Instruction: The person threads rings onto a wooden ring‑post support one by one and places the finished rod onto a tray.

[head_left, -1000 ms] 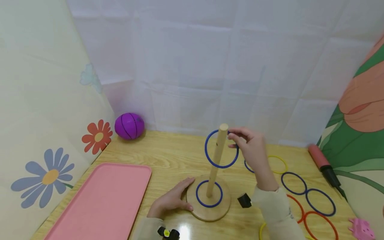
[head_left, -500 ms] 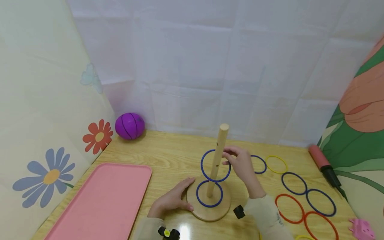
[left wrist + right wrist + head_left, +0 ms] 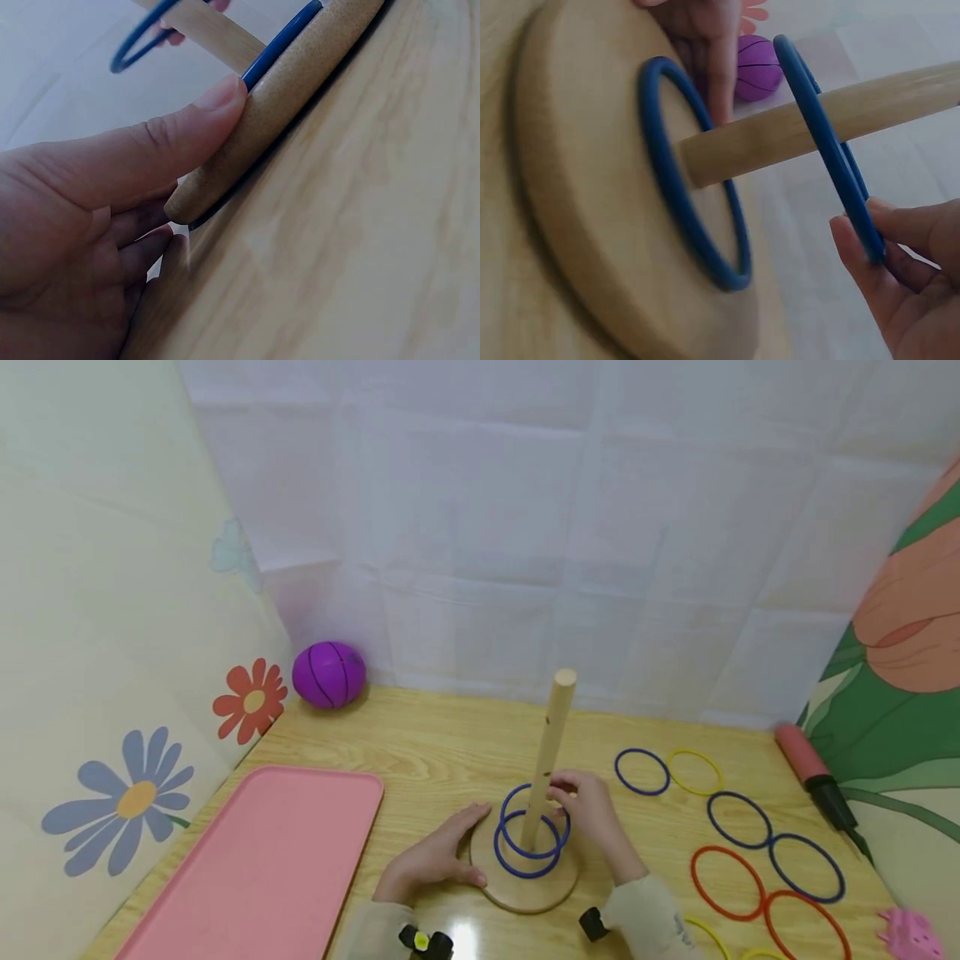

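Observation:
A wooden peg (image 3: 551, 752) stands upright on a round wooden base (image 3: 525, 897). One blue ring (image 3: 525, 876) lies flat on the base around the peg. My right hand (image 3: 588, 806) pinches a second blue ring (image 3: 504, 814), which is threaded on the peg and tilted just above the first. The right wrist view shows this held ring (image 3: 825, 150) between thumb and fingers (image 3: 907, 255), apart from the lower ring (image 3: 667, 172). My left hand (image 3: 435, 856) holds the base's left rim, thumb (image 3: 150, 150) on the rim (image 3: 300, 82).
A pink tray (image 3: 262, 860) lies at the front left. A purple ball (image 3: 328, 674) sits in the back left corner. Several loose blue, yellow and red rings (image 3: 693, 881) lie right of the stand. A red pump (image 3: 806, 768) and a pink toy (image 3: 907, 935) sit at the right edge.
My right hand has slid the blue ring down the peg from near its top to just above the base. The left hand has stayed on the base's rim.

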Demonstrator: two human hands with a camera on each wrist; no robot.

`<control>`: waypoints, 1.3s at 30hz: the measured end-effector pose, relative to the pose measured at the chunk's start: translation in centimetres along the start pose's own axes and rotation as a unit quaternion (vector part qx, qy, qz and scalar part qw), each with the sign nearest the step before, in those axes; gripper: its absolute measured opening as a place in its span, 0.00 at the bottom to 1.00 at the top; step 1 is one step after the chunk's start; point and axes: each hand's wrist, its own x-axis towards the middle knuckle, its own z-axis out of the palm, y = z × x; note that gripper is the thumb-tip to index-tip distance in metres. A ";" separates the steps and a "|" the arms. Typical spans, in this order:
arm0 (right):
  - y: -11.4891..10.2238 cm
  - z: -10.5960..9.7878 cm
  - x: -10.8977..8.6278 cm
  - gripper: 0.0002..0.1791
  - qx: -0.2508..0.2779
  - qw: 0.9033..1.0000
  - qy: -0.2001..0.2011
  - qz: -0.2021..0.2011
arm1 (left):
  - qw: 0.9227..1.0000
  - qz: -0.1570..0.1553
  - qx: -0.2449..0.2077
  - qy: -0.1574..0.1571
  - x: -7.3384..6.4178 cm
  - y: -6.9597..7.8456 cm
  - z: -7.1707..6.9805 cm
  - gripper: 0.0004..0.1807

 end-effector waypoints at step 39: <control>3.6 1.0 -0.1 0.04 -0.145 0.989 -0.005 -0.001 | 1.000 -0.007 -0.003 -0.006 0.1 0.0 0.0 0.57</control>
